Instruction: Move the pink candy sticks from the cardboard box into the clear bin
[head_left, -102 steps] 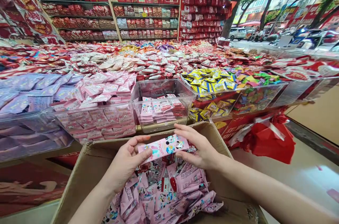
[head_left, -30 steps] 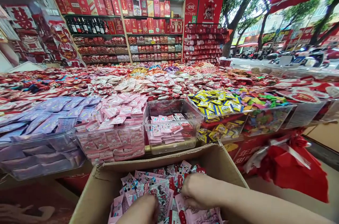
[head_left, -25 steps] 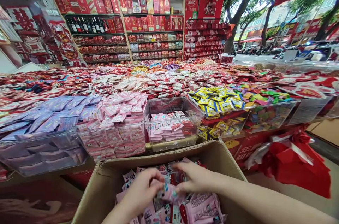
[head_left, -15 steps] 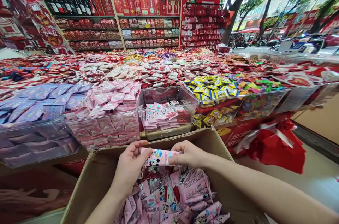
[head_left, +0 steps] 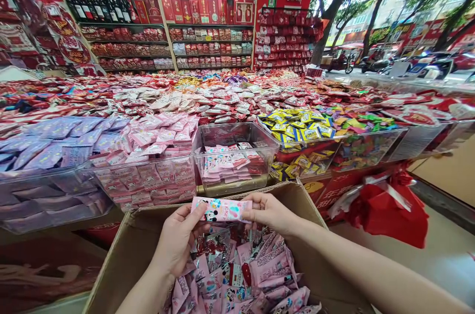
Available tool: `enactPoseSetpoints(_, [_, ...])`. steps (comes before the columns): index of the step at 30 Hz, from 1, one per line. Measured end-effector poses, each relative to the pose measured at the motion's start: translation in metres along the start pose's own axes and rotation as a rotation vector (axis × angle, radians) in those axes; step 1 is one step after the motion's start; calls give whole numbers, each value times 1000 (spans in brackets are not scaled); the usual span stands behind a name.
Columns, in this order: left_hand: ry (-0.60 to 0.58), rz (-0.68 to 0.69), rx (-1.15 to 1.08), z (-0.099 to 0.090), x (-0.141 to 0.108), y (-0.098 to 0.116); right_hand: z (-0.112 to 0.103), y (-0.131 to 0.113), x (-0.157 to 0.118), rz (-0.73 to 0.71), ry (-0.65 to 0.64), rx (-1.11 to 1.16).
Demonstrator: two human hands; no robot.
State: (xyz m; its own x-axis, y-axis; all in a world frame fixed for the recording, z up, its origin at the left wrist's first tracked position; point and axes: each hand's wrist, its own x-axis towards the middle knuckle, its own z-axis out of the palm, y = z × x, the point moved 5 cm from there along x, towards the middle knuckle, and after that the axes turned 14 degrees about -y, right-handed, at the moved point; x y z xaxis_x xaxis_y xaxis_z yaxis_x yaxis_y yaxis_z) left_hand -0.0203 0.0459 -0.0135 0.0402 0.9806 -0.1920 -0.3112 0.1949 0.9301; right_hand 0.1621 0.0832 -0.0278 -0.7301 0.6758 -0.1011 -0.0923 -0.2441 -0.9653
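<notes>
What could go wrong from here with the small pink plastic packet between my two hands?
Your left hand and right hand grip the flat, rectangular pink packet near its ends, so pulling too hard might tear it. If it slips, it could get lost among the similar pink plastic packets in the open brown cardboard box.

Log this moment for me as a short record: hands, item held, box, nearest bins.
Left hand: grips left end of pink packet
Right hand: grips right end
Packet position: above cardboard box
Box: open, loose packets inside
Clear bin beyond box: partly filled
Bin to its left: pink packets, heaped
Bin to its right: yellow packets, heaped
</notes>
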Motion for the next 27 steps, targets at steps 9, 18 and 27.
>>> enactPoseSetpoints(9, [-334, -243, 151, 15, -5, -5, -27, -15, -9, -146, 316, -239])
enactPoseSetpoints(18, [-527, -171, -50, 59, -27, -5, 69, -57, -52, -657, 130, -1788])
enactPoseSetpoints(27, [-620, -129, -338, 56, -38, 16, 90, -129, -71, -792, 29, -1843])
